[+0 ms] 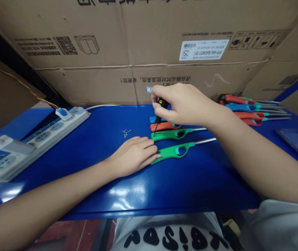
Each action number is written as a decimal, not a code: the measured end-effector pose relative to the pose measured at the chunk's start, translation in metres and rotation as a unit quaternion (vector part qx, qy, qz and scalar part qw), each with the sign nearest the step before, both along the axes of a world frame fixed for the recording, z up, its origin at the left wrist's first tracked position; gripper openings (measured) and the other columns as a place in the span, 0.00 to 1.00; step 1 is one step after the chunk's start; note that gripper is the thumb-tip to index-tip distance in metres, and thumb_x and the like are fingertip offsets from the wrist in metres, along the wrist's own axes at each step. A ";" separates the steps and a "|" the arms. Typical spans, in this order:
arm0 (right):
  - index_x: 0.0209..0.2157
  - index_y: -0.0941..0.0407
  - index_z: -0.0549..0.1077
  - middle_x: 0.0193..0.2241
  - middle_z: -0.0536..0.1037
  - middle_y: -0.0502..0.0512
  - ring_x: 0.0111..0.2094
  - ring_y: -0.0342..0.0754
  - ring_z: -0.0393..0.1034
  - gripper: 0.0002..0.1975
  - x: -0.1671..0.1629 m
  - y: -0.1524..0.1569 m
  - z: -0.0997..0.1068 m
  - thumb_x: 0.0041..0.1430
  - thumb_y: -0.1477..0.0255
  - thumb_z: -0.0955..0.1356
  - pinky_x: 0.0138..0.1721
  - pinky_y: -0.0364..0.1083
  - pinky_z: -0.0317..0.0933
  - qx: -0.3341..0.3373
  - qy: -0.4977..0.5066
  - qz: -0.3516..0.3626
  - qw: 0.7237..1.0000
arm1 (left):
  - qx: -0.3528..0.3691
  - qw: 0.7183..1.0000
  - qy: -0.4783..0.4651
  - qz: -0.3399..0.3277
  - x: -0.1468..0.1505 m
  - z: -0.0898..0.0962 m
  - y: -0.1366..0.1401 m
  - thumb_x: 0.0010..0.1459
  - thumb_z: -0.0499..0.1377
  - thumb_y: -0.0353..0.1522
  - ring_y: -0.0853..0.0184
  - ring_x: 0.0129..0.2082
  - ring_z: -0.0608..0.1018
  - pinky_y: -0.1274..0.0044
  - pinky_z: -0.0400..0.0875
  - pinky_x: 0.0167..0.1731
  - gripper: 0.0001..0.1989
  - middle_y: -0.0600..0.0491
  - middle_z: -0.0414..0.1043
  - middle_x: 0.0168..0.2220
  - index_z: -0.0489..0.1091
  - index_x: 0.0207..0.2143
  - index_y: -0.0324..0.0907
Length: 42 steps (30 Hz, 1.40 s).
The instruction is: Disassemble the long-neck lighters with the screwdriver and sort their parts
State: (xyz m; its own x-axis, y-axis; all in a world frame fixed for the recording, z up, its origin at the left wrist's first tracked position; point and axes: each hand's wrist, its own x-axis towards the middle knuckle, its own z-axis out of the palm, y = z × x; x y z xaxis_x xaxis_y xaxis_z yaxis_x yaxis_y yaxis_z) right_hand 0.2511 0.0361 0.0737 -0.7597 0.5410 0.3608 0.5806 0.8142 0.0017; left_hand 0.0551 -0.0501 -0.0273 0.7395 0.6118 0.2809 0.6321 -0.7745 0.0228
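Note:
My right hand point(176, 103) is closed around a screwdriver point(162, 103) with a black handle and a yellow mark. Its thin shaft slants down to the handle end of a green gas lighter point(167, 135). My left hand point(135, 156) lies low on the blue table, its fingers gathered at the butt of that lighter. The same fingertips touch a second green gas lighter point(170, 153), nearer to me. Behind these lie an orange lighter point(164, 126) and a blue lighter point(153, 120), both partly covered by my right hand.
Small screws point(125, 133) lie in a pile left of the lighters. A white power strip point(38, 141) with plugs runs along the left. More lighters point(250, 111) are heaped at the right, near a dark flat object point(292, 144). A cardboard box point(104, 75) walls off the back.

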 end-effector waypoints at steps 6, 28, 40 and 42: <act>0.45 0.59 0.72 0.33 0.79 0.58 0.35 0.51 0.71 0.22 -0.007 -0.004 -0.005 0.68 0.54 0.61 0.36 0.46 0.53 0.048 -0.023 -0.032 0.998 | -0.081 0.995 -0.057 -0.008 0.000 0.000 0.000 0.73 0.50 0.37 0.66 0.30 0.71 0.74 0.64 0.34 0.19 0.53 0.68 0.29 0.66 0.28 0.41; 0.47 0.59 0.70 0.38 0.79 0.61 0.36 0.53 0.71 0.18 0.000 -0.012 0.007 0.71 0.64 0.56 0.36 0.48 0.55 0.004 -0.072 0.025 0.997 | -0.081 0.937 0.029 0.338 -0.073 0.007 0.056 0.69 0.48 0.41 0.61 0.30 0.73 0.73 0.55 0.26 0.19 0.49 0.73 0.31 0.67 0.28 0.42; 0.53 0.61 0.68 0.38 0.79 0.61 0.35 0.51 0.71 0.21 -0.001 -0.014 0.008 0.70 0.61 0.58 0.35 0.47 0.54 -0.014 -0.070 0.044 0.996 | -0.102 0.942 -0.044 0.315 -0.075 0.003 0.060 0.70 0.45 0.46 0.62 0.25 0.70 0.72 0.56 0.27 0.23 0.51 0.68 0.25 0.60 0.24 0.44; 0.50 0.61 0.70 0.36 0.79 0.61 0.34 0.52 0.71 0.23 -0.002 -0.014 0.008 0.71 0.58 0.57 0.35 0.46 0.53 0.006 -0.076 0.022 0.997 | -0.097 0.944 -0.055 0.309 -0.074 0.006 0.058 0.69 0.47 0.47 0.62 0.27 0.71 0.72 0.58 0.28 0.22 0.50 0.70 0.28 0.63 0.28 0.43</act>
